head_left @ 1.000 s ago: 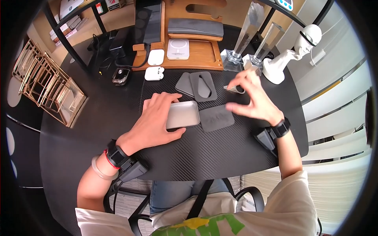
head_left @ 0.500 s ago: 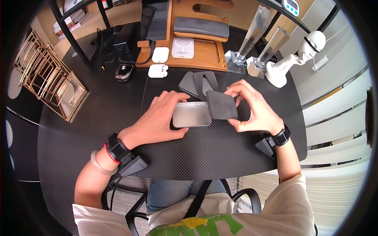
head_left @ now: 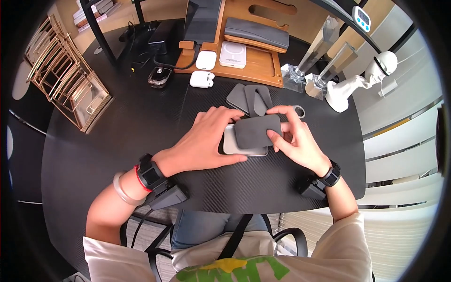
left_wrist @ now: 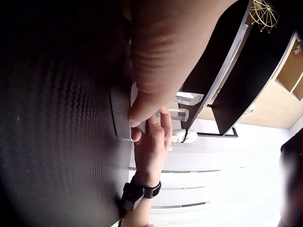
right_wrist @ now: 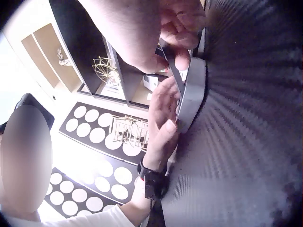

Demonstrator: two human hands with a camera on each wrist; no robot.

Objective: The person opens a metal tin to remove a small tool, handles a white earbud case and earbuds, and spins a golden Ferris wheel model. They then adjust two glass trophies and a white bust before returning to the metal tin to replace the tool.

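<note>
A shallow silver tin [head_left: 231,142] lies on the black desk, and my left hand [head_left: 199,141] grips it from its left side, thumb at the near edge. Pinched between the thumb and fingers of my right hand [head_left: 300,143], a dark grey rounded pad [head_left: 256,131] hangs tilted over the tin and covers much of its inside. The right wrist view shows the pad [right_wrist: 174,71] slanting down to the tin's wall [right_wrist: 193,94]. Behind them lie a grey frame with a cut-out [head_left: 250,101] and another grey piece [head_left: 236,97].
A ring-ended object [head_left: 299,111] lies beyond my right hand. At the back are a wooden stand [head_left: 263,75], white earbuds [head_left: 202,79], a white power pack [head_left: 233,54], crystal pieces [head_left: 316,86] and a white figure [head_left: 338,96]. A gold wire rack [head_left: 70,80] stands at left.
My right hand has picked the pad up off the desk and carried it left over the tin. My left hand stays at the tin. The head view has shifted.
</note>
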